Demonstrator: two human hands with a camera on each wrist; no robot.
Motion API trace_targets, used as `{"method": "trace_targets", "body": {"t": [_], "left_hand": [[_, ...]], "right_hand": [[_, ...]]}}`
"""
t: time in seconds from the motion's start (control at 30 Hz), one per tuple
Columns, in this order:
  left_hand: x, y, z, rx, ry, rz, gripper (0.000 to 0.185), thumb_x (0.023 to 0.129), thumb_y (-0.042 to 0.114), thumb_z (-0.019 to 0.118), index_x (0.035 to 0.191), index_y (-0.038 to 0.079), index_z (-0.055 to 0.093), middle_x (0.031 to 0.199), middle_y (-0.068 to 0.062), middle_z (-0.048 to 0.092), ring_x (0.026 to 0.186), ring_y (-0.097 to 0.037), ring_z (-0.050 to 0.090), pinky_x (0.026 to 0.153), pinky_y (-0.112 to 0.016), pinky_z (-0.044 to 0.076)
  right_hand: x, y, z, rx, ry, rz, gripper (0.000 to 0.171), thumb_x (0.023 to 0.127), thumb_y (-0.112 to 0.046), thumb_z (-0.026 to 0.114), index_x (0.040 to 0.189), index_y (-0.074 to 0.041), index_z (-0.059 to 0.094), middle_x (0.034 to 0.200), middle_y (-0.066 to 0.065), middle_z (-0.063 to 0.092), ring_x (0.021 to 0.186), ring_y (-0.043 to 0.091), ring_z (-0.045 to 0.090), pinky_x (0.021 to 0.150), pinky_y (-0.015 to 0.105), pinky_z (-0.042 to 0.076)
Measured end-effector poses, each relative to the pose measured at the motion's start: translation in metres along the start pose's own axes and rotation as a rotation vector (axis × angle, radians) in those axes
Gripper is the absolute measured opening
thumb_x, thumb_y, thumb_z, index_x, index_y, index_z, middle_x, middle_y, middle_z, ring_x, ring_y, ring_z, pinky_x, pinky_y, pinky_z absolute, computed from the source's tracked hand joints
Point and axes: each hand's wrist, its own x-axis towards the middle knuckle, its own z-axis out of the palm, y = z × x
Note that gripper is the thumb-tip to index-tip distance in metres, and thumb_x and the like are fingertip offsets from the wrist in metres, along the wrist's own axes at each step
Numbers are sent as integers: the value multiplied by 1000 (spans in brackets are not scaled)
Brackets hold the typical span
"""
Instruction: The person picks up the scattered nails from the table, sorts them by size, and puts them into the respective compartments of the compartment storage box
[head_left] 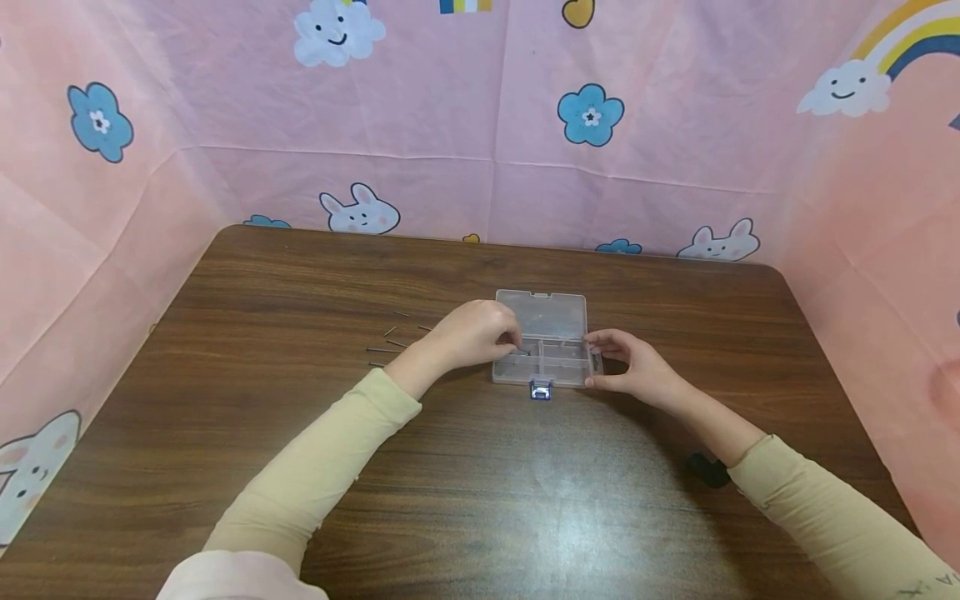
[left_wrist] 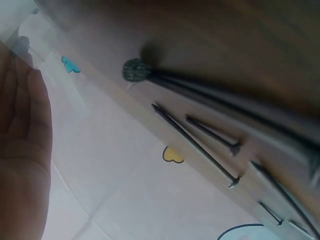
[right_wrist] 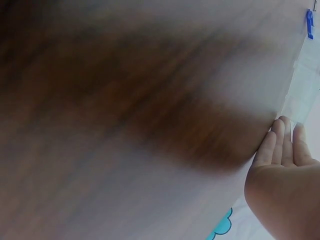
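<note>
Centrally, both hands — left hand (head_left: pixel 474 335), right hand (head_left: pixel 632 367) — flank box (head_left: pixel 546 321); nails (head_left: pixel 390 342) leftward

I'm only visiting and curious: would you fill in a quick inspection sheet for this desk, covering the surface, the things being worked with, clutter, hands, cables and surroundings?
Surface: dark brown wooden table, with a sheen near the front edge.
Job's things: clear plastic box with small compartments, lid open and lying flat behind it, blue clasp at the front; loose nails on the table to its left.
Clutter: a small dark object beside the right forearm; cannot tell what it is.
Hands: left hand over the box's left side, fingers curled at a compartment; right hand grips the box's right edge.
Cables: nothing seen.
Surroundings: pink cloth printed with bunnies, clouds and flowers, on three sides.
</note>
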Motion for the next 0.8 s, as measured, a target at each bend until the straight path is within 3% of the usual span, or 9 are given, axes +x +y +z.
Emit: {"method": "trace_targets", "body": {"t": [0.43, 0.8], "left_hand": [[-4, -4, -3, -20, 4, -8, 8, 94, 8, 77, 96, 12, 83, 97, 0, 80, 88, -12, 71, 85, -29, 60], [-12, -14, -10, -8, 71, 10, 7, 94, 7, 78, 98, 11, 82, 101, -1, 80, 95, -16, 72, 92, -34, 60]], "right_hand": [[2, 1, -1, 3, -3, -8, 62, 90, -8, 84, 144, 4, 55, 146, 27, 59, 138, 47, 55, 121, 62, 41], [1, 2, -1, 1, -8, -11, 61, 91, -8, 84, 144, 4, 55, 145, 27, 60, 138, 47, 56, 121, 62, 41]]}}
